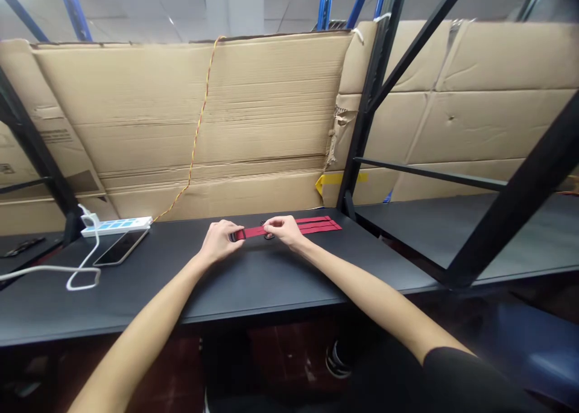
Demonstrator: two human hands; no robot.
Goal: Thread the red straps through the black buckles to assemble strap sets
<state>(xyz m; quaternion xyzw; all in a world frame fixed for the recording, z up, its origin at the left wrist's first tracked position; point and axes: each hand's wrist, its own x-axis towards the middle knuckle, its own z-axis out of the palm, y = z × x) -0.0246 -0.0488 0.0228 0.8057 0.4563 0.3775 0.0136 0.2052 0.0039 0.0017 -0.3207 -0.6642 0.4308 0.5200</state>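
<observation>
A red strap [254,231] stretches across the black tabletop between my hands. My left hand [219,239] is closed on its left end, where a dark piece, perhaps a buckle [234,236], shows at the fingers. My right hand [284,228] is pinched over the middle of the strap, beside a small dark ring-like part [268,236]; its fingertips hide exactly what they grip. To the right of that hand, red strips with dark lines between them [321,224] lie flat on the table.
At the left are a white power strip [118,226], a phone [121,248] and a looping white cable [85,280]. A yellow-red twisted cord [197,129] hangs down the cardboard wall [271,99]. Black rack posts [362,123] rise on the right. The table's front edge [271,309] runs below my forearms.
</observation>
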